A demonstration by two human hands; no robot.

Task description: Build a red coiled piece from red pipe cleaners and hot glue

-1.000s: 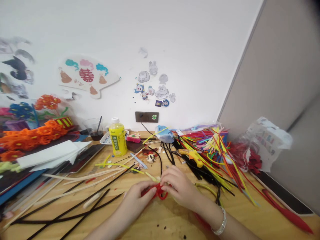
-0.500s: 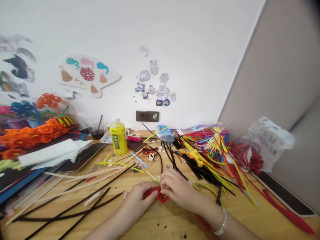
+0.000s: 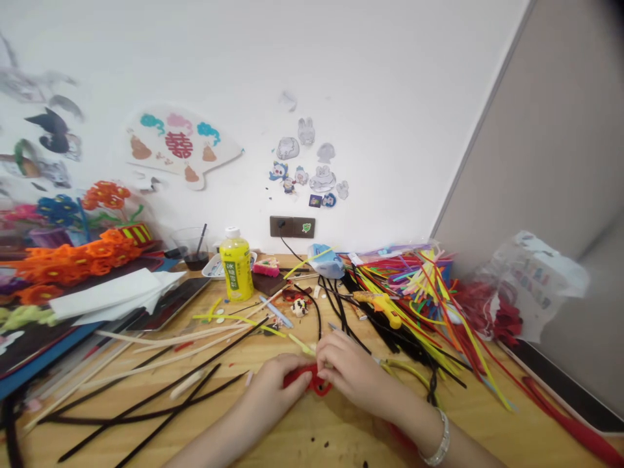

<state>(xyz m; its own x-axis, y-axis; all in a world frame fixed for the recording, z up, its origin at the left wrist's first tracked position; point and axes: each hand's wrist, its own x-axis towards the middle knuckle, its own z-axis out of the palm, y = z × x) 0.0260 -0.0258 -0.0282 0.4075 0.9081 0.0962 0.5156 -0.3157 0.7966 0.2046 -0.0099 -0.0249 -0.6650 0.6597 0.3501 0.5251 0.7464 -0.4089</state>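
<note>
My left hand (image 3: pixel 275 388) and my right hand (image 3: pixel 348 372) meet low at the middle of the wooden table, pinching a small red pipe cleaner piece (image 3: pixel 312 379) between them. Most of the red piece is hidden by my fingers, so its shape cannot be made out. A yellow pipe cleaner (image 3: pixel 301 344) lies just beyond my fingertips, and black pipe cleaners (image 3: pixel 146 393) lie to the left of my left hand. A silver bracelet (image 3: pixel 441 439) circles my right wrist.
Beyond my hands lie a heap of multicoloured pipe cleaners (image 3: pixel 414 292), a yellow glue gun (image 3: pixel 383 307) and a yellow-labelled bottle (image 3: pixel 236 274). Orange pipe cleaner flowers (image 3: pixel 78 257) stand at the left. A plastic bag (image 3: pixel 533 286) with red pieces sits at the right.
My hands have closed in around the red piece, which shows less than before. The whole scene has shifted slightly rightward in the view.
</note>
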